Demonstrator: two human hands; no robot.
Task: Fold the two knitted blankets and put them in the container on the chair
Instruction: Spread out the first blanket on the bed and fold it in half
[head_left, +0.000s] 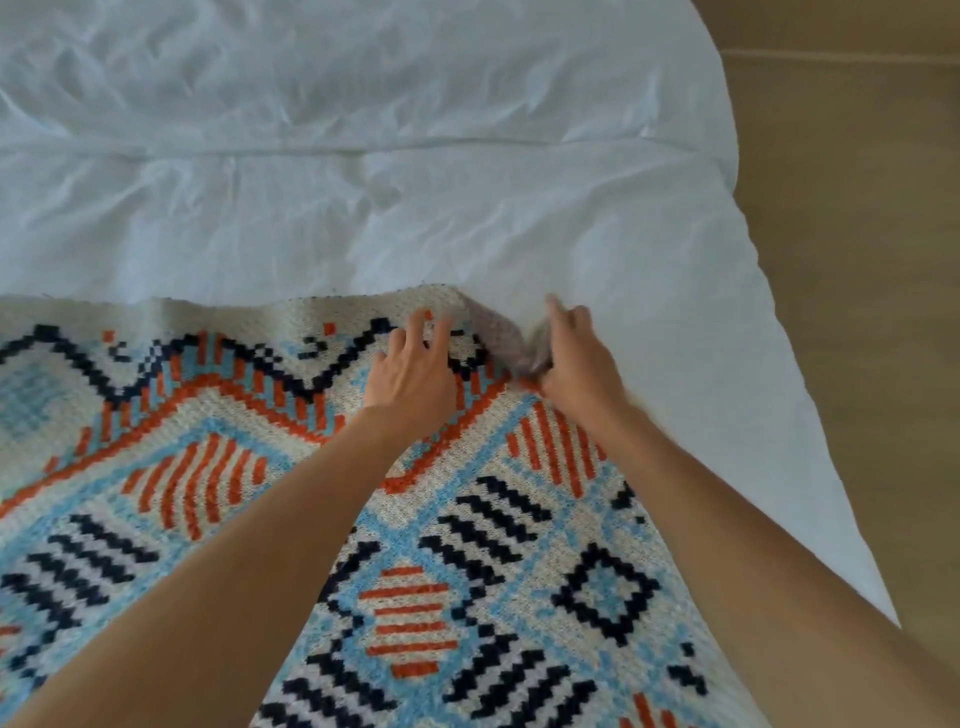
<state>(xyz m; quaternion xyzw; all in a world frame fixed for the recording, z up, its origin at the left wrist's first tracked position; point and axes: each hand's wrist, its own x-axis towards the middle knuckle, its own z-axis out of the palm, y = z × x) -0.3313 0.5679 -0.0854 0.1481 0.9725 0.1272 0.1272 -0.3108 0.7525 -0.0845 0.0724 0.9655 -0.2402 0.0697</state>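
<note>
Spread flat over near edge of bed (363, 156): cream knitted blanket (218, 457), orange, light-blue and navy geometric pattern, far right corner turned up.

We're looking down on the bed (260, 104), with a white sheet (649, 249) lying wrinkled all over it. A patterned blanket (467, 519) is lying spread on the near part, its far corner curling up. The tan floor (857, 260) is showing on the right.

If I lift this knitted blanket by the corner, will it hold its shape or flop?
Likely floppy: the knitted blanket curls over limply at its corner by the right hand. It looks thick, so probably heavy for its size. Its coarse knit probably grips the white sheet rather than sliding.
</note>
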